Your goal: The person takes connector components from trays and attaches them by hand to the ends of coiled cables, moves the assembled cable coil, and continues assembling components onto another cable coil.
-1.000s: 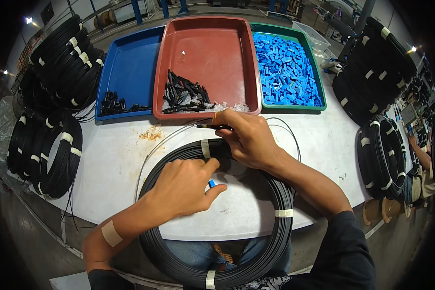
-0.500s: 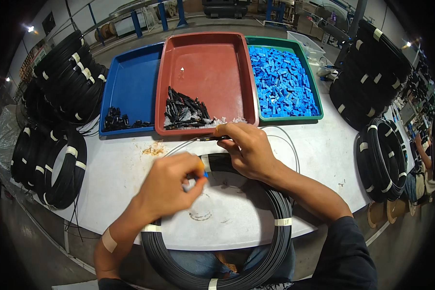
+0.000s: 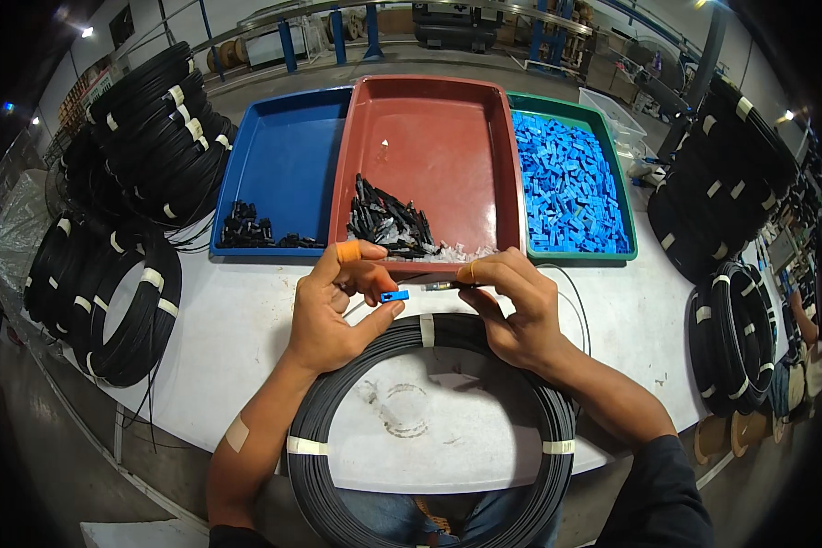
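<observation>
Just in front of the wide red plastic tray (image 3: 429,137), over the white tabletop (image 3: 237,338): left hand (image 3: 338,310) pinching a small blue plastic connector piece (image 3: 394,296) between thumb and fingers, an orange band on the forefinger. Right hand (image 3: 511,306) level with it, fingertips closed on a thin metal-tipped cable end (image 3: 440,286) — tip pointed at the blue piece, just short of touching. Below both hands, nearer than the red tray, a large coil of black cable bound with white tape (image 3: 429,438), hanging past the table edge. Inside the red tray, a heap of black connector parts (image 3: 388,219). Left of it, a blue tray (image 3: 283,155); right of it, a green tray (image 3: 612,183) of small blue pieces (image 3: 566,183). Further out on both sides, stacked black cable coils (image 3: 110,274).
</observation>
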The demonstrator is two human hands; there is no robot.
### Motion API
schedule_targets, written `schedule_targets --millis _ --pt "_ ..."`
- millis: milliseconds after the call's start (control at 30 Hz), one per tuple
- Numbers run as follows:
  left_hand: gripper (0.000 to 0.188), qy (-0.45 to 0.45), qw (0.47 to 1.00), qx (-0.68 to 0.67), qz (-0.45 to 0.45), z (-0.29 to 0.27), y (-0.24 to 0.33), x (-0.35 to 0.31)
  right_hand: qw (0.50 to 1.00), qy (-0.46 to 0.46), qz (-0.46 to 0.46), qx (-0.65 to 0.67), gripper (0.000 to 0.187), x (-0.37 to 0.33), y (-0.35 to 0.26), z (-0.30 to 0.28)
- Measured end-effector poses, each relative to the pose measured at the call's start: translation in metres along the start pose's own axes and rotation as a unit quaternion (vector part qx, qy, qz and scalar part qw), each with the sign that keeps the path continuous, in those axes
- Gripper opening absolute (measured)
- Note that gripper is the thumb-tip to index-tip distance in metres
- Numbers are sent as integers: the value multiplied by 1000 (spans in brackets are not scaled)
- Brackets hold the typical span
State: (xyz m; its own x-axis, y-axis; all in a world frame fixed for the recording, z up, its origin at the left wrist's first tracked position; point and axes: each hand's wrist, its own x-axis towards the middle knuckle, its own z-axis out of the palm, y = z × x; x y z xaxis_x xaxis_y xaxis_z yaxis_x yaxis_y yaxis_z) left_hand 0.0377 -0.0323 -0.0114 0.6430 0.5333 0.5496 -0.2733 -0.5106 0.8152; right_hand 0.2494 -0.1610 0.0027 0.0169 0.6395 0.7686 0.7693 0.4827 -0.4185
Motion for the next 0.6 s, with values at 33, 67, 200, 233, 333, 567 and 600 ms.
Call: schedule_targets --millis 33,67,200,233,333,567,600 --pt "54 1 1000 -1 1 2 0 0 1000 -2 -4 5 29 -1 0 0" --pt "54 16 1000 -15 13 4 1 0 1000 -2 -5 5 29 -1 1 1" --pt "54 26 998 -21 47 3 -3 -2 999 -8 -31 11 29 -1 3 1" --pt "54 26 998 -21 47 3 -3 -2 999 -8 -37 13 29 -1 3 1" --pt "53 26 998 2 58 4 -3 -3 999 -16 -42 19 30 -1 3 1" --pt "52 33 997 37 67 5 -2 -5 998 -49 -27 0 27 -1 2 -2" --pt "52 32 996 47 68 5 -3 -5 998 -45 -35 18 28 -1 2 0"
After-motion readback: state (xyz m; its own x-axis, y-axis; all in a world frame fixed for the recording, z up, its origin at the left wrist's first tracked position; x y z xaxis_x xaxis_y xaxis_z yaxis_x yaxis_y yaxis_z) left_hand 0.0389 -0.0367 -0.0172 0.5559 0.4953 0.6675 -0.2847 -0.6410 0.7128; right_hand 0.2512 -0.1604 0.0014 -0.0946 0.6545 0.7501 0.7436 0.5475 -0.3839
